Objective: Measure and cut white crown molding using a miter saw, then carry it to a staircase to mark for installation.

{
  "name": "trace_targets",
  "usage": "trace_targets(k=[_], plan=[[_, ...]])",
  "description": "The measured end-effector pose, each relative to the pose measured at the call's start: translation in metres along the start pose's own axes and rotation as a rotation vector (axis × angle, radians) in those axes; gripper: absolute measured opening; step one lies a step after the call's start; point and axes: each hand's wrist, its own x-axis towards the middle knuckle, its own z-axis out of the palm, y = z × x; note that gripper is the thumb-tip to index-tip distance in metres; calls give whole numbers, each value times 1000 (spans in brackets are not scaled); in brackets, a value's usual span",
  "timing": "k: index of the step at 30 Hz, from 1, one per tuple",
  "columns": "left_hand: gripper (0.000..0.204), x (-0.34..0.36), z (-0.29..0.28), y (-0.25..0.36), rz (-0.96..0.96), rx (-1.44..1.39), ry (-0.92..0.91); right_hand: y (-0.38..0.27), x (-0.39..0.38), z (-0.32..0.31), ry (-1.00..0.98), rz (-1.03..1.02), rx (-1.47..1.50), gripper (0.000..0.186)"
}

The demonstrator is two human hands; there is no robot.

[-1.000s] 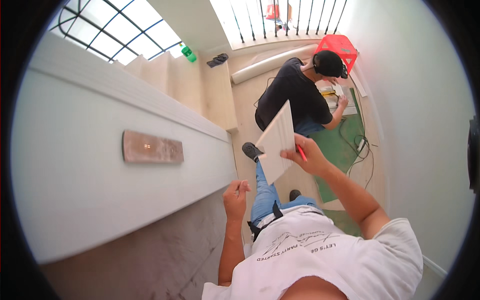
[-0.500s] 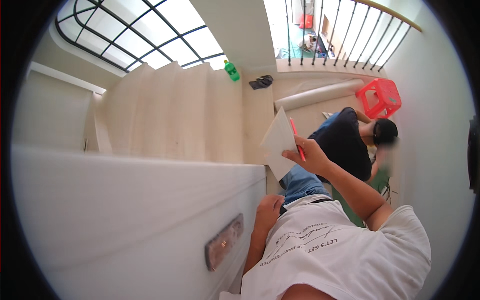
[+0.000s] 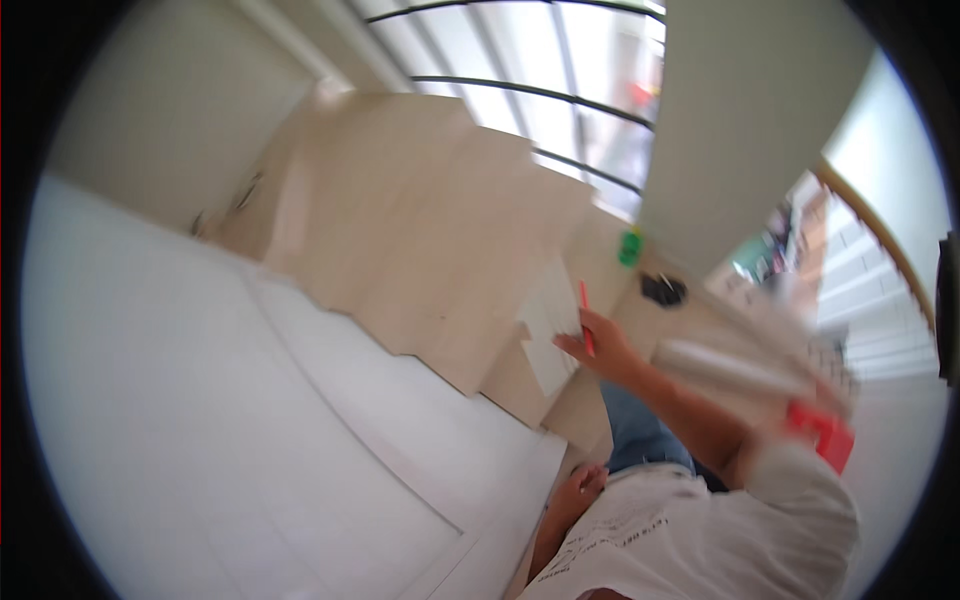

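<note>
My right hand [image 3: 610, 350] is closed on a thin white sheet [image 3: 550, 325] and a red pencil [image 3: 587, 320]. The pencil stands up between the fingers, and the sheet reaches out past them over the pale wooden stairs [image 3: 400, 220]. I cannot tell whether the sheet is paper or stiff board. Low at my waist, my left hand [image 3: 583, 487] hangs beside my blue jeans and the white wall corner. Its fingers are loosely bent, and nothing shows in them. The view is blurred by motion.
On the landing stand a green bottle [image 3: 629, 247] and a dark crumpled item [image 3: 664, 291]. Farther right lie a pale roll [image 3: 730, 370] and a red plastic stool [image 3: 822, 432]. A white wall [image 3: 250, 400] borders the stairs; a wooden-topped railing [image 3: 880, 240] curves at the right.
My view has swung left toward the stairs, so the landing things sit farther right. The crouching person has gone out of clear sight. My right hand still grips the sheet and pencil.
</note>
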Motion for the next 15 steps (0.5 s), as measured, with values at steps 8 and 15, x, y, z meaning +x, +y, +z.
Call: trace_targets(k=[8, 15], plan=[[46, 45, -23, 123, -14, 134, 351, -64, 144, -48, -524, -69, -246, 41], [37, 58, -68, 201, -2, 18, 747, -43, 165, -27, -809, 18, -290, 46]])
